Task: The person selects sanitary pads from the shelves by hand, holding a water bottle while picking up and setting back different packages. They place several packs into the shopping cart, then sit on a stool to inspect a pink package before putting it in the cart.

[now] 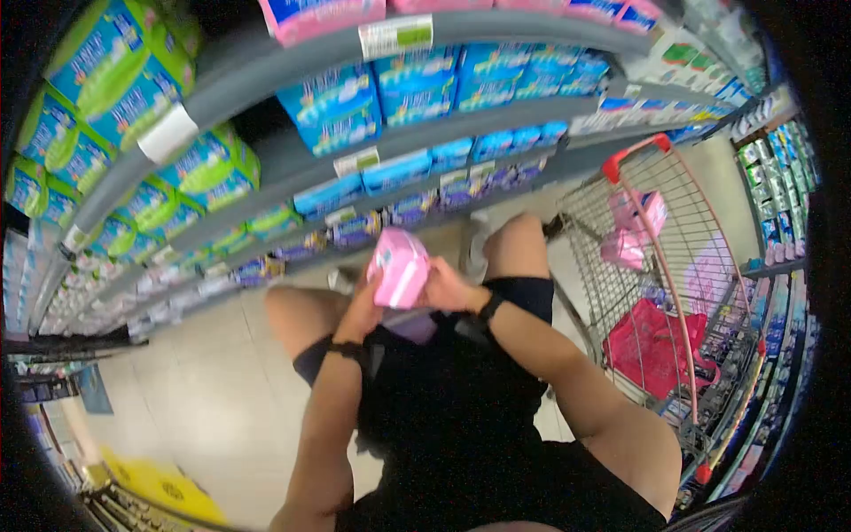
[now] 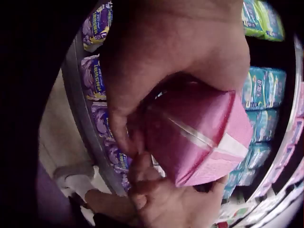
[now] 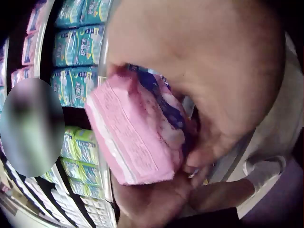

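Note:
A pink plastic-wrapped pack of sanitary pads (image 1: 401,268) is held between both hands in front of the body, above the knees. My left hand (image 1: 362,306) grips one side of it, and my right hand (image 1: 449,285) grips the other. In the left wrist view the pink pack (image 2: 199,135) shows a sealed end seam, with the left hand (image 2: 175,42) curled over it and the right hand's fingers below. The right wrist view shows fine print on the pack (image 3: 126,135) and a dark blue panel, partly covered by the right hand (image 3: 213,61).
Shelves ahead hold blue packs (image 1: 332,106), green packs (image 1: 124,71) and purple packs (image 1: 412,207). A shopping cart (image 1: 660,191) stands at the right, with pink packs (image 1: 636,213) and a red bag (image 1: 651,346) inside. More shelving (image 1: 780,186) runs beyond the cart.

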The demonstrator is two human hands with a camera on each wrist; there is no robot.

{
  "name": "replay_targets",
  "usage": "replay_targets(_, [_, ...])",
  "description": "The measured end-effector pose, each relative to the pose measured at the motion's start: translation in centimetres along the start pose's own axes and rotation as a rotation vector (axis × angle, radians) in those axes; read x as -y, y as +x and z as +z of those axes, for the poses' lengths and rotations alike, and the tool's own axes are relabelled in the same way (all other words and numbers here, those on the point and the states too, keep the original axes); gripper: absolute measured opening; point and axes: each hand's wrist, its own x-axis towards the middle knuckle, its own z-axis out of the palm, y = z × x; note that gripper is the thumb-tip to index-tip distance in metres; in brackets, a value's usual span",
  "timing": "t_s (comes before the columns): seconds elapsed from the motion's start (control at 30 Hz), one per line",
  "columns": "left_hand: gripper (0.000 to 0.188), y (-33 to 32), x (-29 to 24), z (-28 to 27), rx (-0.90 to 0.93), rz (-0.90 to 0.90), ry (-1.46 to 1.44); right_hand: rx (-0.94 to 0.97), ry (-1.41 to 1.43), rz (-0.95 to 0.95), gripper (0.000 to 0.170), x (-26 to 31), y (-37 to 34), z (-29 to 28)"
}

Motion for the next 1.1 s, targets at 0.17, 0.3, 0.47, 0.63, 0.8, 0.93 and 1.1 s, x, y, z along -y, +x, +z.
replay_targets(0.17, [0.051,0.9,-1.0,-0.6,-0.106,-0.053,0.093,-0.338,-0.886,-0.164,0.066,3.9,-0.9,0.6])
replay_targets(0.3, [0.050,0.7,-1.3,0.6,-0.151,-0.016,0.313,-0.266,-0.481,-0.205,0.067,4.1,-0.4,0.5])
replay_targets(0.47, [0.063,0.9,-0.5,0.3,-0.183,0.261,0.719,-0.307,-0.645,-0.053,0.069,4.5,-1.0,3.4])
replay_targets(0.63, [0.079,1.2,-0.9,-0.3,-0.230,0.231,0.580,-0.240,-0.616,-0.350,0.075,2.8,1.4,-0.3])
replay_targets(0.8, [0.085,0.6,-1.2,0.8,-0.056,0.206,0.517,-0.230,-0.626,-0.414,0.073,2.7,1.0,-0.8])
replay_targets(0.93, [0.090,0.3,-1.8,0.9,-0.031,0.303,0.637,-0.129,-0.213,-0.063,0.066,3.5,-0.2,-1.8])
replay_targets(1.1, [0.100,0.7,-0.5,0.7,0.005,0.288,0.642,-0.238,-0.402,-0.011,0.062,4.0,-0.8,-1.0])
